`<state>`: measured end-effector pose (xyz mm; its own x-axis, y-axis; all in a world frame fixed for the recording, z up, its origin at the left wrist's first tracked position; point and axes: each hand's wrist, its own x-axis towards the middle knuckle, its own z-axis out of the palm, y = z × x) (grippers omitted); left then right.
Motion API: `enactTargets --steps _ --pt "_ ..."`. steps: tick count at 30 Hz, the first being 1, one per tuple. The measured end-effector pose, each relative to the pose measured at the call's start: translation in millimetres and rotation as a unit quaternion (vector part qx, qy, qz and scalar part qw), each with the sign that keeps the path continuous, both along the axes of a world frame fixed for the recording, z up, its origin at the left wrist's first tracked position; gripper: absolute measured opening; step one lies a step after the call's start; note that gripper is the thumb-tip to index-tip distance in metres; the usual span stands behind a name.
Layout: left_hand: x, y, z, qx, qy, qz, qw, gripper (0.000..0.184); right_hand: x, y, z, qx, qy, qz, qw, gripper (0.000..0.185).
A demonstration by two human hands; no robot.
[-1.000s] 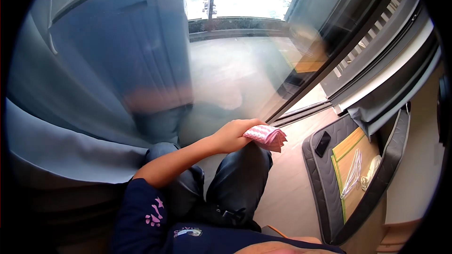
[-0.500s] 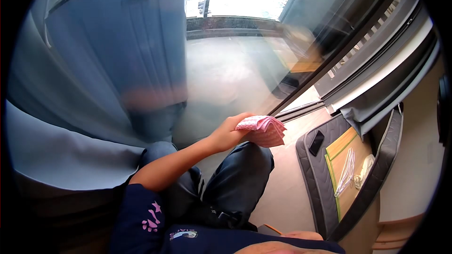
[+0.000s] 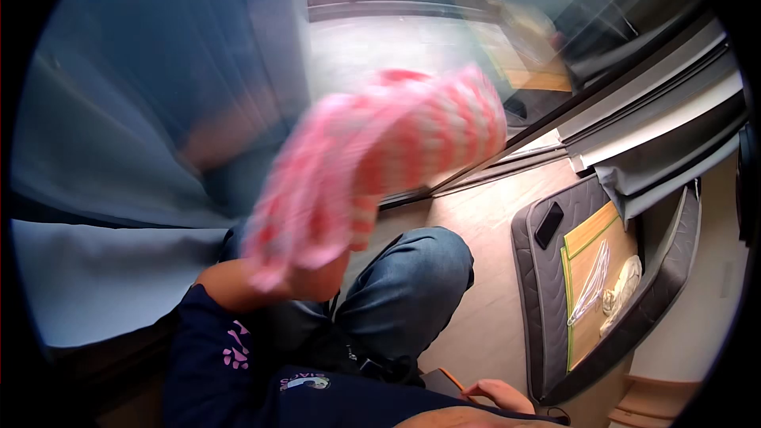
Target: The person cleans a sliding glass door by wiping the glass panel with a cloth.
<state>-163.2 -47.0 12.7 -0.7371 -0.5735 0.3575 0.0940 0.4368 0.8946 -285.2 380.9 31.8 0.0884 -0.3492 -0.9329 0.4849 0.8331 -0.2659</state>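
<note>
A pink-and-white striped cloth (image 3: 432, 131) hangs loosely spread and blurred by motion in front of the glass pane (image 3: 357, 47). My left hand (image 3: 321, 279), mostly covered by the cloth, is closed on its lower end, close above my legs. Low at the right of my body, my right hand (image 3: 501, 395) shows only in part, with a finger beside a dark, flat object with an orange edge (image 3: 445, 383). Whether that hand grips the object cannot be made out.
A grey-blue curtain (image 3: 119, 269) hangs at the left. The door track (image 3: 507, 166) runs along the floor. At right, an open quilted grey case (image 3: 539, 301) bears a dark phone (image 3: 548, 224), a wooden board (image 3: 583, 269), white hangers (image 3: 590, 285) and a pale bundle (image 3: 622, 289).
The cloth, folded small at my knee before, has opened out and swung up across the glass. My left hand has drawn back toward my body. More of my right hand shows.
</note>
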Motion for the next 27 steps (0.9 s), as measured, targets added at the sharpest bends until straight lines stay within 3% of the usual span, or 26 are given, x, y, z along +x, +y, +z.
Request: enactTargets --steps 1,3,6,13,14,15,17,19,21,22,24,27 --pt "8.1 1.8 9.5 -0.046 0.006 0.032 0.998 0.035 3.7 8.2 -9.5 0.012 0.014 0.039 0.999 0.044" --pt "118.0 71.7 80.4 -0.138 0.019 0.095 0.986 0.038 105.3 93.4 38.0 0.009 0.02 0.08 0.997 0.044" --pt "129.3 61.2 100.7 -0.298 0.017 0.178 0.938 0.042 111.6 78.2 25.4 -0.036 0.033 0.062 0.997 0.043" --pt "145.2 48.7 141.5 -0.576 0.075 0.349 0.735 0.054 118.6 42.1 55.0 0.0 0.122 0.03 0.992 0.043" --pt "142.3 66.4 150.7 -0.47 -0.043 0.17 0.865 0.052 119.1 46.4 58.1 0.005 0.13 0.015 0.991 0.043" --pt "135.7 60.4 144.1 -0.493 -0.001 0.172 0.853 0.052 118.5 46.5 54.9 0.005 0.135 0.006 0.991 0.043" --pt "135.7 58.4 145.2 -0.584 -0.064 0.181 0.789 0.044 119.3 46.4 50.3 -0.002 0.138 -0.006 0.99 0.043" --pt "127.8 59.1 140.0 -0.474 -0.02 0.082 0.877 0.043 120.3 45.8 48.9 -0.016 0.139 -0.012 0.99 0.042" --pt "117.2 59.1 134.9 -0.328 -0.009 0.023 0.944 0.037 118.9 46.7 38.1 -0.009 0.148 -0.064 0.987 0.03" --pt "111.2 60.3 133.3 -0.286 -0.02 0.019 0.958 0.034 117.7 46.9 29.0 -0.007 0.152 -0.09 0.984 0.024" --pt "96.4 64.0 137.6 -0.259 0.007 0.028 0.965 0.027 108.7 50.4 2.5 -0.067 0.183 0.021 0.981 0.038" --pt "89.8 65.6 143.0 -0.185 -0.017 -0.01 0.983 0.026 81.2 26.2 -40.2 -0.209 0.311 0.07 0.924 0.039"
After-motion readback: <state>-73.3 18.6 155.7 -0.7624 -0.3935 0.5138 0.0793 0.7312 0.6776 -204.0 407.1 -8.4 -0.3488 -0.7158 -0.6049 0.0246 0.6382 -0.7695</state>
